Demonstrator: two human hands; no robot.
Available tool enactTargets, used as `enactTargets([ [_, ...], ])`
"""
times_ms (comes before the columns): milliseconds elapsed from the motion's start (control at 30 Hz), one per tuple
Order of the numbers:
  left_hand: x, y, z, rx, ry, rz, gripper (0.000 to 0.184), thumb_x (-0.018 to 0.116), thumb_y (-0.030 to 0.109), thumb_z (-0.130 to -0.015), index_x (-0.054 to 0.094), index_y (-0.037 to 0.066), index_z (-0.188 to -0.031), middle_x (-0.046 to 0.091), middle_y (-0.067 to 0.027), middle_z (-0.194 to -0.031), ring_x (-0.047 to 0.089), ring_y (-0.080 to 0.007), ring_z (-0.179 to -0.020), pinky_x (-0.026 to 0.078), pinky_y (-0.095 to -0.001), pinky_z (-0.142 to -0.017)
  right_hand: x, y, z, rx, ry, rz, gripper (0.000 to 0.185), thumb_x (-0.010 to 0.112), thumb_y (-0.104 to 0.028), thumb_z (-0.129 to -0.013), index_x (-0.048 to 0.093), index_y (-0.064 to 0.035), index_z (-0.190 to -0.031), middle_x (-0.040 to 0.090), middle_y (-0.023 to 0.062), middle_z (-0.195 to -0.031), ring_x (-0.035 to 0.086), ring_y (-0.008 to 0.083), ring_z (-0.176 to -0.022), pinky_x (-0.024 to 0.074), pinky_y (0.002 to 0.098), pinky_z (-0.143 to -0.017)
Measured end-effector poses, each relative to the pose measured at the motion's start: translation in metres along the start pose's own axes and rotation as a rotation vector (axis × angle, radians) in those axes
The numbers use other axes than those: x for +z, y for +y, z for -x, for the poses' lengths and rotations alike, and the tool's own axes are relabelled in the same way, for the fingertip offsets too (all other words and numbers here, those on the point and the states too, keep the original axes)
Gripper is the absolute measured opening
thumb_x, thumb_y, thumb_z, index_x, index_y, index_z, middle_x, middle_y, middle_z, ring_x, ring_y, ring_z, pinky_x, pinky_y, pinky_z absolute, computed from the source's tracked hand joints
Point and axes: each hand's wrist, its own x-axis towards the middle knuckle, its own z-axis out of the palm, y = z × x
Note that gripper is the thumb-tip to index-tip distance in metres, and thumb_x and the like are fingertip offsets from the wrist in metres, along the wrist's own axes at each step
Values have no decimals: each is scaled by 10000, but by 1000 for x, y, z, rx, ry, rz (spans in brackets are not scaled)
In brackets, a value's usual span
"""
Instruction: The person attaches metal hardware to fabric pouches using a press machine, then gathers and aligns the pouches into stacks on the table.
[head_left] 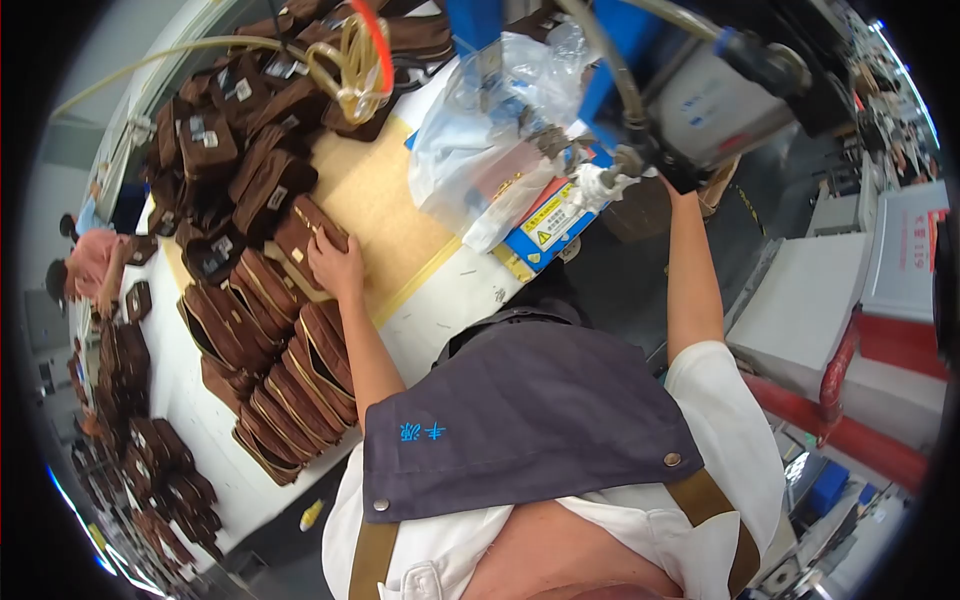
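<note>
My left hand (334, 262) lies on a small brown bag (305, 228) with gold-coloured fittings, its fingers spread over the front. This bag is at the near end of a pile of dark brown bags (235, 150) and touches the rows of brown zipped bags (290, 385) standing on the white table. My right arm reaches forward on the right. Its hand is hidden behind the blue and grey machine (700, 110), with only the wrist (683, 196) showing, so what it holds cannot be seen.
Clear plastic (440, 170) hangs beside the machine, near a blue box with a yellow warning label (552, 222). A coiled hose (352, 75) hangs above the table (205, 420). Two people (90, 262) are at the far left. Red pipes (850, 440) run at the right.
</note>
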Motion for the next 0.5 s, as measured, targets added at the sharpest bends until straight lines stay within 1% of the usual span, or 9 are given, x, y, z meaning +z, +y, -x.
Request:
enactTargets([
  [67, 0, 1, 1, -9, 8, 4, 641, 704, 344, -828, 522, 68, -1377, 504, -239, -1387, 482, -411, -1278, 415, -498, -1054, 9, -17, 25, -172, 120, -68, 439, 647, -235, -875, 608, -54, -1272, 632, 224, -1248, 580, 407, -1187, 468, 464, -1011],
  [133, 1, 2, -3, -4, 17, -1, 619, 702, 328, -820, 533, 62, -1353, 533, -241, -1343, 524, -413, -1233, 448, -495, -1018, 26, -46, 45, -289, 174, 2, 385, 644, -231, -886, 618, -55, -1227, 645, 196, -1182, 600, 383, -1124, 477, 450, -980],
  [233, -2, 3, -10, -24, -48, -8, 587, 699, 277, -793, 548, 50, -1312, 571, -240, -1259, 588, -417, -1138, 496, -485, -942, 54, -115, 62, -521, 128, 211, 306, 640, -224, -903, 632, -56, -1159, 665, 154, -1084, 630, 347, -1029, 490, 430, -935],
  [267, -7, 8, -11, 3, -22, -21, 536, 665, 204, -784, 555, 40, -1282, 607, -246, -1153, 637, -434, -1018, 529, -491, -858, 62, -139, 64, -569, 83, 196, 282, 639, -222, -909, 637, -57, -1137, 672, 140, -1051, 640, 335, -998, 494, 423, -919],
  [300, -11, 8, -12, 14, -37, -19, 518, 649, 180, -789, 554, 40, -1278, 623, -245, -1119, 645, -437, -988, 532, -494, -844, 68, -163, 63, -520, 18, 20, 258, 637, -220, -914, 642, -58, -1114, 679, 126, -1018, 650, 323, -966, 498, 417, -904],
  [367, -17, 7, -17, 39, -64, -13, 486, 615, 132, -797, 552, 39, -1270, 653, -244, -1049, 660, -443, -930, 537, -500, -815, 76, -197, 63, -368, -118, -397, 248, 666, -187, -863, 646, -88, -1089, 680, 122, -993, 641, 317, -968, 496, 422, -874],
  [467, -35, 3, -15, 21, -5, 12, 413, 567, 66, -803, 580, 34, -1214, 693, -232, -984, 674, -434, -883, 540, -503, -795, 88, -206, 47, -207, -379, -333, 211, 679, -174, -849, 651, -42, -1011, 675, 162, -934, 640, 368, -906, 503, 442, -813],
  [500, -45, 2, -12, 5, 12, 48, 398, 563, 58, -800, 588, 32, -1197, 700, -229, -988, 675, -430, -892, 539, -504, -798, 90, -208, 45, -195, -410, -269, 205, 695, -196, -846, 663, -41, -977, 681, 159, -932, 653, 359, -888, 515, 438, -796],
])
